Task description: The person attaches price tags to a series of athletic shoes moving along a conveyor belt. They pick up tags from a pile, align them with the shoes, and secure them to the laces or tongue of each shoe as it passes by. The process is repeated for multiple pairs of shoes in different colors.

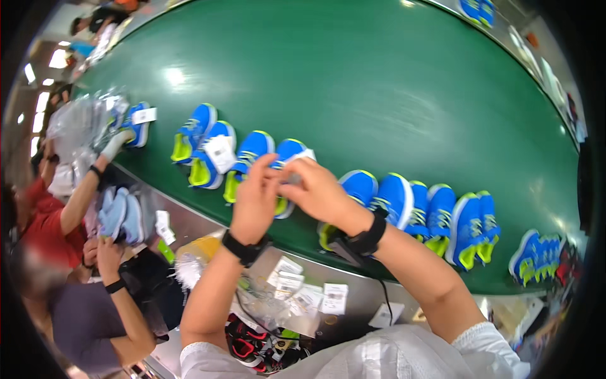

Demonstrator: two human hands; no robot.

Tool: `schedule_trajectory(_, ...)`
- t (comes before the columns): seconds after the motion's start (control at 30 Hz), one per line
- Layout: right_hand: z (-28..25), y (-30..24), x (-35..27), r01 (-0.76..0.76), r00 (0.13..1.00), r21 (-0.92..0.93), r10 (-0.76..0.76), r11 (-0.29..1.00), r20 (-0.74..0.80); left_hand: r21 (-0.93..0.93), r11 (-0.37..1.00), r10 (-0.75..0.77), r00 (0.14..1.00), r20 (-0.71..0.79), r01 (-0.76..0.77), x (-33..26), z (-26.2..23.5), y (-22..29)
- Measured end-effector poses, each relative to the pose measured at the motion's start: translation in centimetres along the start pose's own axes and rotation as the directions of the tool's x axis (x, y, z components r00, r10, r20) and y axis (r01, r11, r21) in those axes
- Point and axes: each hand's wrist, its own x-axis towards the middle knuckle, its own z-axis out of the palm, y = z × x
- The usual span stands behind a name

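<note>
My left hand (251, 199) and my right hand (320, 194) meet over a pair of blue sneakers with lime-green linings. The left sneaker (255, 146) shows its laces and toe; my fingers partly cover the right sneaker (290, 149). Both hands are closed in a pinch, fingertips almost touching, and what lies between them is too small or hidden to name. A white tag (307, 154) peeks out behind my right fingers. Just left stands another blue pair (203, 120) with a white tag (219, 153) on it. Right of my wrist is a blue sneaker (396, 197).
The green conveyor belt (353, 82) carries more blue sneakers (468, 227) to the right. Below its metal edge lie printed white tags (334, 298) and black-and-red shoes (249, 347). At left, co-workers handle a tagged shoe (137, 123) and light-blue shoes (123, 215) near clear plastic bags (79, 129).
</note>
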Motion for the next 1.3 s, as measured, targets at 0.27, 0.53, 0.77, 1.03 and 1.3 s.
schedule_trajectory(0.27,-11.8,-7.8,-19.5,-0.12,0.961,-0.762,-0.117,0.637,-0.25,0.254,0.934,0.127,0.898,0.422,-0.251,-9.5,4.3,6.0)
schedule_trajectory(0.53,-8.4,-1.5,-22.7,-0.207,0.977,-0.899,0.031,0.385,-0.212,0.584,0.75,0.109,0.928,0.355,-0.312,-9.8,10.8,4.9)
schedule_trajectory(0.77,-11.7,0.4,-24.6,-0.175,0.983,-0.892,0.026,0.417,-0.181,0.724,0.631,0.225,0.959,0.174,-0.279,-11.4,10.8,4.7)
schedule_trajectory(1.03,-20.1,0.2,-30.1,-0.315,0.934,-0.921,-0.1,0.229,-0.344,0.594,0.669,0.427,0.886,0.184,-0.446,-12.2,22.9,9.8)
schedule_trajectory(1.3,-21.1,-1.0,-42.5,-0.209,0.947,-0.863,-0.124,0.459,-0.295,0.456,0.887,-0.086,0.939,0.332,-0.08,-23.6,19.9,13.1)
